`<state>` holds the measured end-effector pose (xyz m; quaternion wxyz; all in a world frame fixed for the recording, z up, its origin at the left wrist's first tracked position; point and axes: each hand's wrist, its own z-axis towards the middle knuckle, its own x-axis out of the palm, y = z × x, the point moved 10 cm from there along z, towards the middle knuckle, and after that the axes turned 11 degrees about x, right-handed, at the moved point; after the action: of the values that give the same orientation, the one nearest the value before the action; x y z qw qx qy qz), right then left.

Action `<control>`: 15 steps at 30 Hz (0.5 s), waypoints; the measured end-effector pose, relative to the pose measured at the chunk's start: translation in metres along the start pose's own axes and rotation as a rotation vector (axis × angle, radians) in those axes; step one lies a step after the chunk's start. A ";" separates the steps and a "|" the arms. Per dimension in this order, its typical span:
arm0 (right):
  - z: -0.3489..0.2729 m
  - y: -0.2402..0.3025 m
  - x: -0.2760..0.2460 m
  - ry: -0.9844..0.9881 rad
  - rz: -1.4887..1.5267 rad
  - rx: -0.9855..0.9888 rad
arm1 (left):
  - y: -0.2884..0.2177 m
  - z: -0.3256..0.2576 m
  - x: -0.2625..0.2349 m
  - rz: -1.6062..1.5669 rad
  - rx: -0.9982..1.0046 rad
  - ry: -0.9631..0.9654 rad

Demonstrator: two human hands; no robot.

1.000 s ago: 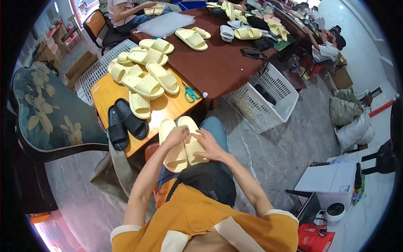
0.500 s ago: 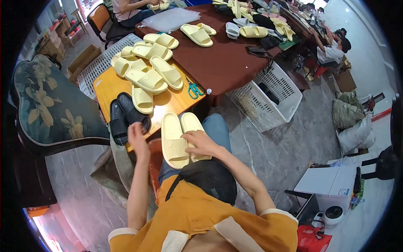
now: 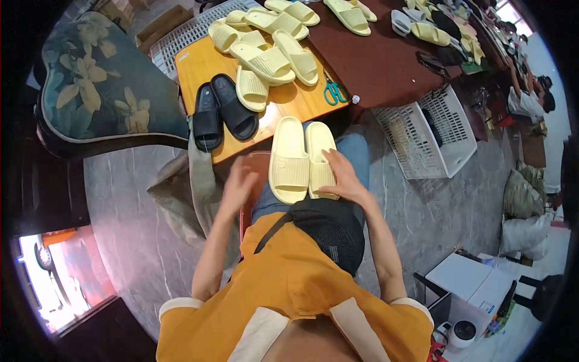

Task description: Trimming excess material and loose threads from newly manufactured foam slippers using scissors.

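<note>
A pair of pale yellow ribbed slide sandals lies on my lap, the left slide beside the right slide. My right hand rests at the outer side of the right slide, thumb and fingers spread across its strap. Left of the pair, my left hand hangs in the air, empty, its loosely bent fingers slightly blurred. Beyond it, a pair of black slides sits on the corner of the yellow wooden table.
Several more yellow slides crowd the wooden table, with teal-handled scissors nearby. A brown-covered table adjoins it. White plastic crates stand underneath at right. A floral-backed chair is at left; a white box stands lower right.
The view has shifted, so the table and slides sit higher and farther right. My right hand has slid toward the right slide's outer edge. My left hand has moved from the black slides toward my lap.
</note>
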<state>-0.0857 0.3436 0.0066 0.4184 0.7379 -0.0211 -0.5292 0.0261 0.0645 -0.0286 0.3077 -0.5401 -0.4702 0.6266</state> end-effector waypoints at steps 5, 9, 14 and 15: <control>-0.028 -0.036 0.007 -0.013 -0.213 0.222 | -0.078 -0.003 0.066 -0.078 0.261 0.127; -0.025 -0.028 0.001 -0.171 -0.034 0.227 | -0.037 -0.009 0.052 -0.116 0.213 -0.094; -0.031 -0.091 -0.036 -0.459 0.777 0.449 | -0.019 0.019 0.006 -0.369 0.074 -0.306; -0.031 -0.083 -0.046 -0.463 0.987 0.491 | -0.012 0.020 -0.008 -0.399 0.046 -0.308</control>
<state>-0.1157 0.4374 -0.0088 0.4165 0.5814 -0.5740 -0.3989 0.0077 0.0566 -0.0151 0.3623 -0.3276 -0.5942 0.6390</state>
